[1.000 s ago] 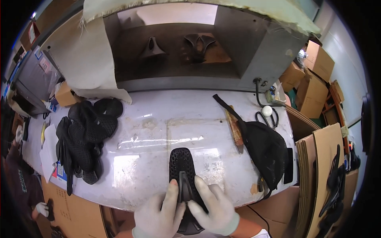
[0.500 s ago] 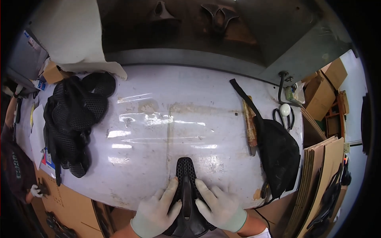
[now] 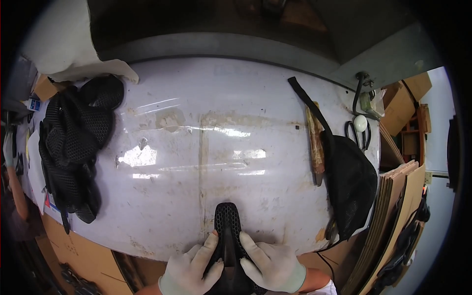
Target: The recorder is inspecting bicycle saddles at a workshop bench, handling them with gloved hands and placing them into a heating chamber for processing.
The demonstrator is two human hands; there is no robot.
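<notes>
A black bicycle saddle [image 3: 227, 228] with a honeycomb-patterned surface and a long slot down its middle points its nose away from me at the table's near edge. Its wide rear is partly cut off by the lower rim. My left hand [image 3: 191, 268], in a whitish glove, presses along the saddle's left side with forefinger and thumb. On the opposite side my right hand [image 3: 273, 265], gloved alike, holds it the same way. Both hands' fingers are closed against its edges; the undersides of the grips are hidden.
A pile of black honeycomb covers [image 3: 78, 128] lies at the left. To the right are a black fabric piece with a strap [image 3: 349, 187], a brown wrapped tool [image 3: 314, 142] and black-handled scissors [image 3: 366, 137]. Behind stands a metal cabinet [image 3: 221, 46]; cardboard sheets [image 3: 388, 206] lean at the right.
My view has shifted, so the cabinet's contents have largely left the top of the picture. The saddle and both hands sit slightly lower in it. The co-worker's arm at the left has moved.
</notes>
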